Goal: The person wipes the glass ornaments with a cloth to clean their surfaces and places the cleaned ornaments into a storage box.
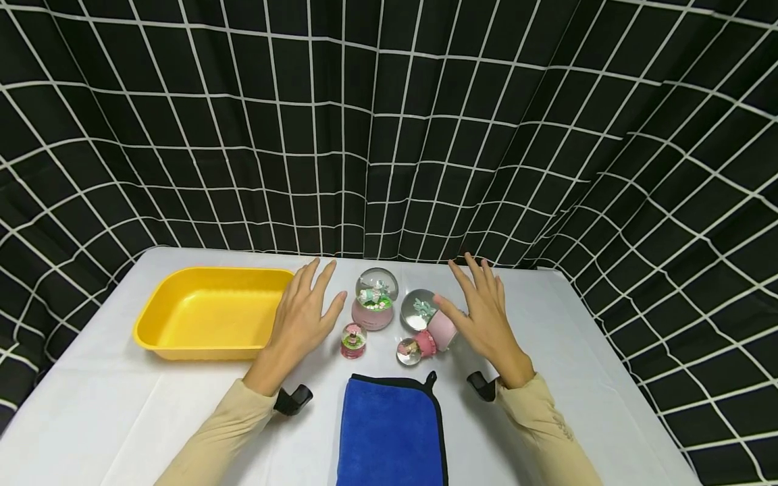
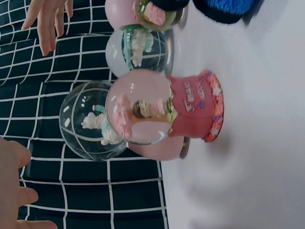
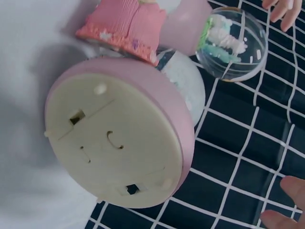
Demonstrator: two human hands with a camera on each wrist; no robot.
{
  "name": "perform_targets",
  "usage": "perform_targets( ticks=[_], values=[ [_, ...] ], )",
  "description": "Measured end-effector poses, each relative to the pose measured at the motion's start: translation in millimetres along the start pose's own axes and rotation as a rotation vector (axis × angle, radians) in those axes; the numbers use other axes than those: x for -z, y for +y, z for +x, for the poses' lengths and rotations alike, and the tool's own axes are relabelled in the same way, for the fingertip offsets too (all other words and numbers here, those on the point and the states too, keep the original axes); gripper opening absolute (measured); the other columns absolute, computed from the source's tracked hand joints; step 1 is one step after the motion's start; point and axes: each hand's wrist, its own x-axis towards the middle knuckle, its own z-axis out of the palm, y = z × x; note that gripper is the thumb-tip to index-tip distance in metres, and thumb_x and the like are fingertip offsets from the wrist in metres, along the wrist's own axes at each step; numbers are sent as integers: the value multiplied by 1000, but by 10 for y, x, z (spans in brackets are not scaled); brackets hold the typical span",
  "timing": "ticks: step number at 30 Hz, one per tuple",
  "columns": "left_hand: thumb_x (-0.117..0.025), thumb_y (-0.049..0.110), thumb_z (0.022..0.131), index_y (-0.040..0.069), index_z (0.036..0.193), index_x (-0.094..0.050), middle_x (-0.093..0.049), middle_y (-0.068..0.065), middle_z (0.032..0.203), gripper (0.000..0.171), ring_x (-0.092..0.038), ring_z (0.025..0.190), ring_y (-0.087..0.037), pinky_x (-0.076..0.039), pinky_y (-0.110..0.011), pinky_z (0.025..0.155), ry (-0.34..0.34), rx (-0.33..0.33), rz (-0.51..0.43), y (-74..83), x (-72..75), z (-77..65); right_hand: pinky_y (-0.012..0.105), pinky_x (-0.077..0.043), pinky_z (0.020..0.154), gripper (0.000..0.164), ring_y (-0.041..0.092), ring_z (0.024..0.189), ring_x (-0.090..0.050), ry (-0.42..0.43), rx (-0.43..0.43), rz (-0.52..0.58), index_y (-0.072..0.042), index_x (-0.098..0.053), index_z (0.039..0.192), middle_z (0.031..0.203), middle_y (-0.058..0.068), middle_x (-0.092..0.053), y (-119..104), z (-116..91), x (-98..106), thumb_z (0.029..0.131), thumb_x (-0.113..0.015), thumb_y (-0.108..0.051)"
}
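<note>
Two outspread hands (image 1: 300,320) (image 1: 484,320) near snow globes (image 1: 373,307) (image 1: 354,342) (image 1: 419,310) (image 1: 425,343)

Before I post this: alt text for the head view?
A person's left hand and right hand hover empty over a white table, flanking a large upright snow globe, small upright globe, large tipped globe and small tipped globe. A yellow tray is at left, a blue cloth in front, a black gridded curtain behind.

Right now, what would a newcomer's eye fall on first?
Probably the four snow globes between the left hand and the right hand: two upright, two lying on their sides nearer the right hand. Next, perhaps, the yellow tray at left on the white table, and the blue cloth nearer the person.
</note>
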Motion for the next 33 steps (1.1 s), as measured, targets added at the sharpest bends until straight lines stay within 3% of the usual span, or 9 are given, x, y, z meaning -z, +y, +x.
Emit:
perform_targets(
  ticks=[8, 18, 25, 33],
  values=[
    [-57, 37, 98, 14, 147, -45, -44, -20, 149, 56, -44, 135, -39, -41, -57, 110, -20, 0, -41, 39, 21, -111, 66, -6, 120, 68, 38, 154, -9, 32, 45, 53, -18, -40, 152, 166, 10, -20, -70, -141, -23, 93, -62, -44],
    [-60, 36, 97, 14, 146, -48, -48, -18, 146, 55, -47, 133, -37, -42, -57, 108, -69, 17, -90, 72, 30, -260, 66, -18, 118, 71, 42, 151, -18, -3, 121, 37, -20, -41, 151, 163, 10, -28, -194, -290, -76, 88, -69, -40],
    [-65, 30, 95, 12, 142, -52, -53, -16, 140, 52, -53, 128, -34, -45, -54, 106, -70, -21, -182, 77, -9, -354, 63, -22, 118, 70, 39, 151, -21, -40, 156, 18, -19, -45, 149, 161, 8, -32, -262, -478, -126, 88, -71, -42],
    [-66, 29, 95, 10, 140, -52, -56, -10, 138, 51, -54, 130, -27, -44, -46, 111, -140, -72, -264, 34, -75, -413, 62, -27, 116, 70, 33, 150, -26, -61, 205, 27, -20, -47, 147, 160, 5, -34, -355, -633, -219, 87, -71, -45]
  ],
)
